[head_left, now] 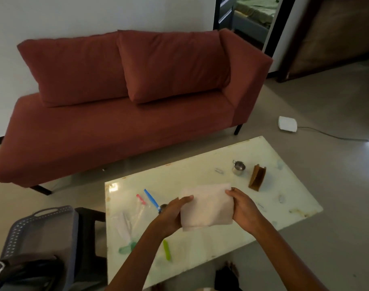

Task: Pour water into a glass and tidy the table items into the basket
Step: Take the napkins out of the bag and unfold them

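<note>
A folded white cloth point(206, 206) is held above the pale glass table point(284, 198). My left hand point(173, 215) grips its left edge and my right hand point(245, 208) grips its right edge. A grey perforated basket point(38, 232) stands on a dark stool left of the table. On the table lie a blue clip point(151, 198), a pink clip point(141, 199), a green clip point(166, 249), clear plastic pieces point(127, 225), a small steel cup point(238, 167) and a brown wooden holder point(257, 177).
A red sofa point(124, 101) stands beyond the table. A white box point(287, 123) with a cable lies on the floor at the right. A dark bag point(22, 269) sits at the lower left. A doorway opens at the upper right.
</note>
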A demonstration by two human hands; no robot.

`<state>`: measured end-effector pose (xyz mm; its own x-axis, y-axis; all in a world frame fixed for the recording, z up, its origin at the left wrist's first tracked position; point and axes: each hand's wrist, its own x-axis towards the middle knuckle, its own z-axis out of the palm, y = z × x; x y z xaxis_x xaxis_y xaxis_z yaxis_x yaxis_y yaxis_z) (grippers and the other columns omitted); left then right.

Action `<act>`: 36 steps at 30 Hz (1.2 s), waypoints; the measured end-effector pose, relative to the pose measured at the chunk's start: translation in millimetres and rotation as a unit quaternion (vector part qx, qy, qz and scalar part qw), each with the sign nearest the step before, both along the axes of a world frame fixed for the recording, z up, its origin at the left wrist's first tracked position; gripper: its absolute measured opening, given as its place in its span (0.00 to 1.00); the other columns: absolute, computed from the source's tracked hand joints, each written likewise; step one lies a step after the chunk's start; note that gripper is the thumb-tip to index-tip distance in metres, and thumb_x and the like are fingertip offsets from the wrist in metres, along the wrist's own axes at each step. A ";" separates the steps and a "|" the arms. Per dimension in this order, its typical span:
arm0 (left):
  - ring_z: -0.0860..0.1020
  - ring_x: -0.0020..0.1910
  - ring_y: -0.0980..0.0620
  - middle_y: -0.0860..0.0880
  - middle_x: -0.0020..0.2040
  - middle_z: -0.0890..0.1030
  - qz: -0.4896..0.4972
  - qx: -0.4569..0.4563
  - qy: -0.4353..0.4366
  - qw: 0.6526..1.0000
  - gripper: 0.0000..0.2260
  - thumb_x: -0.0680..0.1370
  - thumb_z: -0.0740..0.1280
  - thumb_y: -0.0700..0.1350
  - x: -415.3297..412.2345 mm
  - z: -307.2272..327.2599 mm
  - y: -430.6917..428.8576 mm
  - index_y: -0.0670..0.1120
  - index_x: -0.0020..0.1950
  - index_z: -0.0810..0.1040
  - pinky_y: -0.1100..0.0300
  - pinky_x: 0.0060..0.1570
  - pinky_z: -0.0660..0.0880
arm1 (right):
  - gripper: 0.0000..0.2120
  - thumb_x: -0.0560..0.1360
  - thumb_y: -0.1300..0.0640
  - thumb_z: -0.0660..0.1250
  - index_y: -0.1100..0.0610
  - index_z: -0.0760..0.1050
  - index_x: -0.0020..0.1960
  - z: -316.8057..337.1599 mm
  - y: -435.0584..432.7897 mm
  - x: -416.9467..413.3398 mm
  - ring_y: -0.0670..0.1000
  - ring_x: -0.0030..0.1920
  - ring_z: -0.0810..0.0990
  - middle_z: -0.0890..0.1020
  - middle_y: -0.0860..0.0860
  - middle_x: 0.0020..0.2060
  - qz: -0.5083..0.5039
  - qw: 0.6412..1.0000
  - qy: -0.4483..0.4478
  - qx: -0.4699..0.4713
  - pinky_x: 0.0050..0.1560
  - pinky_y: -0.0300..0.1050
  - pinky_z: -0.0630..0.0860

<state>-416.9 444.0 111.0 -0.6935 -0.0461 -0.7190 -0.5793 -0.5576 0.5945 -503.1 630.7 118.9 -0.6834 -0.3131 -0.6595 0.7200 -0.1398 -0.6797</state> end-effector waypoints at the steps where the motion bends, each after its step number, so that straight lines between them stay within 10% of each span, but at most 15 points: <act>1: 0.78 0.52 0.47 0.44 0.57 0.80 -0.007 -0.033 0.010 0.999 0.17 0.75 0.68 0.44 -4.6 -0.2 11.8 0.43 0.62 0.74 0.57 0.42 0.78 | 0.14 0.74 0.59 0.65 0.58 0.75 0.59 -2.8 12.3 -8.7 0.61 0.60 0.75 0.78 0.58 0.60 0.024 1.000 0.006 0.000 0.57 0.54 0.75; 11: 0.77 0.51 0.47 0.47 0.53 0.78 0.017 -0.110 0.025 0.993 0.18 0.74 0.65 0.32 -13.5 20.8 78.1 0.48 0.60 0.70 0.56 0.46 0.77 | 0.20 0.70 0.66 0.69 0.51 0.72 0.59 4.3 66.1 -50.5 0.57 0.55 0.78 0.80 0.55 0.55 0.246 0.968 0.053 -0.015 0.54 0.55 0.77; 19: 0.79 0.54 0.45 0.44 0.56 0.81 0.129 -0.091 -0.001 0.987 0.13 0.80 0.60 0.47 5.6 24.8 78.5 0.45 0.62 0.74 0.54 0.46 0.79 | 0.27 0.67 0.67 0.73 0.49 0.69 0.61 10.1 53.4 -44.5 0.55 0.55 0.78 0.78 0.52 0.56 0.337 0.936 0.101 0.009 0.50 0.51 0.80; 27: 0.77 0.52 0.45 0.42 0.55 0.78 0.127 -0.078 0.023 0.989 0.12 0.80 0.58 0.39 22.1 36.8 52.9 0.43 0.63 0.72 0.53 0.47 0.77 | 0.07 0.75 0.62 0.64 0.55 0.79 0.49 11.3 30.1 -33.5 0.56 0.49 0.78 0.81 0.56 0.48 0.256 0.962 0.097 0.010 0.49 0.53 0.76; 36: 0.76 0.52 0.44 0.41 0.54 0.78 0.118 -0.032 0.031 0.992 0.13 0.77 0.59 0.35 32.9 38.7 30.2 0.42 0.61 0.73 0.49 0.53 0.75 | 0.10 0.75 0.59 0.66 0.65 0.78 0.50 5.3 8.5 -17.8 0.56 0.47 0.73 0.76 0.58 0.44 0.200 0.971 0.105 0.077 0.44 0.50 0.72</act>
<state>-384.0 474.3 149.7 -0.7011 -0.2568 -0.6652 -0.3972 -0.6340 0.6635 -520.8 639.2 124.2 -0.6517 -0.4902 -0.5788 0.5384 0.2386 -0.8082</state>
